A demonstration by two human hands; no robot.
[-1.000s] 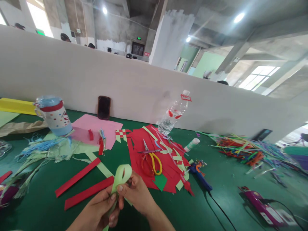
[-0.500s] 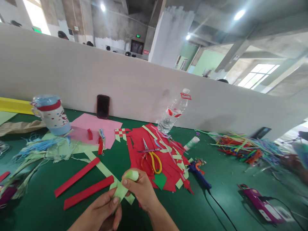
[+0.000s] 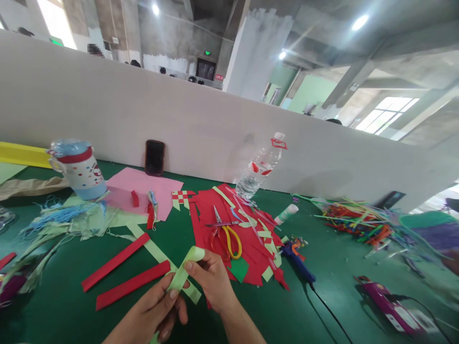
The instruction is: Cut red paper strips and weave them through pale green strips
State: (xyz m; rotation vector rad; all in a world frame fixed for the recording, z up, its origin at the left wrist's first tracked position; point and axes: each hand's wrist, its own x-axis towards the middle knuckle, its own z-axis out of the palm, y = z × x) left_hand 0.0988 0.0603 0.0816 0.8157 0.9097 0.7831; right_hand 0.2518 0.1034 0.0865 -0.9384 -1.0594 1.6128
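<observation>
Both my hands grip one light green paper strip (image 3: 180, 278), which curls over at its upper end. My left hand (image 3: 158, 306) pinches the lower part between thumb and fingers. The curled upper end lies under the thumb of my right hand (image 3: 211, 279). Another pale green strip (image 3: 156, 251) lies flat on the table behind my hands. Left of them rest two red strips, a nearer one (image 3: 132, 285) and a farther one (image 3: 116, 262). Yellow- and orange-handled scissors (image 3: 229, 239) lie on a heap of red paper (image 3: 208, 205) beyond my right hand.
A cup (image 3: 79, 172), a phone (image 3: 155, 157) and pink paper (image 3: 139, 186) stand or lie at the back left. Near the white partition leans a water bottle (image 3: 260, 167). To the right are a glue stick (image 3: 287, 213), a blue glue gun (image 3: 299, 265) and a purple corded tool (image 3: 390, 306).
The strip's curled end has opened out, showing more length between my hands. At the far right, a green and purple thing has come further into view.
</observation>
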